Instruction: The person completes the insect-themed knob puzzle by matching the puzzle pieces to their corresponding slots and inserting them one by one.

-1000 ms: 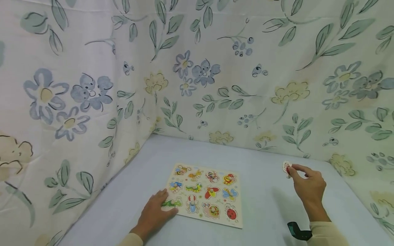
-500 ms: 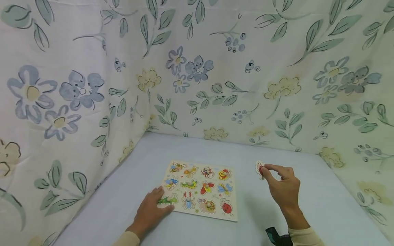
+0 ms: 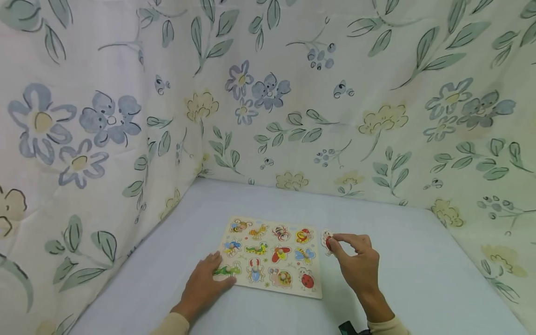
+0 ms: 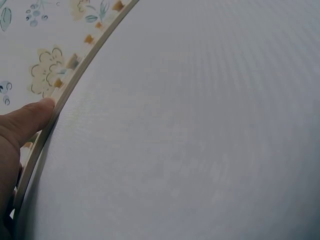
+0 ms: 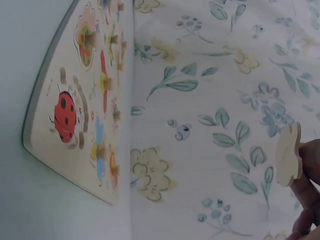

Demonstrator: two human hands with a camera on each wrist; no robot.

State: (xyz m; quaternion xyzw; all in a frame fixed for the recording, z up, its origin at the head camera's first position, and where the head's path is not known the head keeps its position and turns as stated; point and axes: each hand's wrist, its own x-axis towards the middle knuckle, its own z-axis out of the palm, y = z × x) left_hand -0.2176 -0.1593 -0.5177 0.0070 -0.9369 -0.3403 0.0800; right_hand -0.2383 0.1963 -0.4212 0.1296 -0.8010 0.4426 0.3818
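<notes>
A pale wooden knob puzzle board (image 3: 317,267) with colourful insect pieces lies on the table. My left hand (image 3: 205,281) rests at its front left corner, thumb along the front edge and fingers by the left side; in the left wrist view the thumb (image 4: 35,117) touches the edge. Just right of the board, my right hand (image 3: 358,267) pinches a ladybug puzzle piece (image 3: 327,242) between thumb and forefinger, held upright. Its plain wooden back (image 5: 287,156) faces the right wrist camera. The board's front right spot shows a printed ladybug (image 5: 65,117) without a knob.
A white table surface (image 3: 251,316) surrounds the board. Floral cloth (image 3: 301,153) hangs behind the table and along its left side. A dark strap-like piece (image 3: 349,328) shows by the right sleeve.
My right hand has moved left with the ladybug piece, from far right of the board to beside its right edge, and lower. The left hand stays at the board's corner.
</notes>
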